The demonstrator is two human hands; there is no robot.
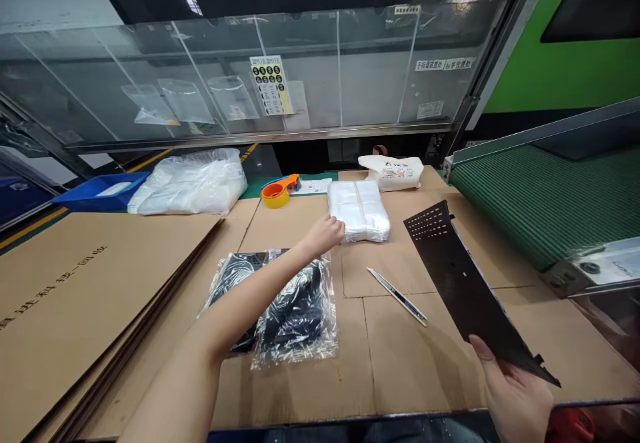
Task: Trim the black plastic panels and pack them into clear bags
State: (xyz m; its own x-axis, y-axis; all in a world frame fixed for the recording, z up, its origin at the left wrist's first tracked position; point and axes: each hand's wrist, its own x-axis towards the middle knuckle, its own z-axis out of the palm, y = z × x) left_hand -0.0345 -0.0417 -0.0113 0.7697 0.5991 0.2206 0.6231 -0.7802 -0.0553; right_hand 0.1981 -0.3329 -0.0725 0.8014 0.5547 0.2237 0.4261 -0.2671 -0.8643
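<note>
My right hand (517,396) grips a dark, thin plastic panel (465,276) by its near end. The panel is tilted up and has rows of small slots at its far end and little clips along its edges. My left hand (326,233) is closed at the left edge of a stack of clear plastic bags (357,206); whatever its fingers pinch is hidden. Under my left forearm lie dark panels in clear plastic bags (297,310), partly covered by the arm. A utility knife (397,296) rests on the cardboard between my hands.
Stacked flat cardboard (100,276) fills the left side. Behind are a blue tray (103,191), a bulky bag of clear plastic (193,180), a tape dispenser (277,190) and a white printed pouch (393,172). A green conveyor belt (555,190) borders the right, and a clear bin rack (310,70) the back.
</note>
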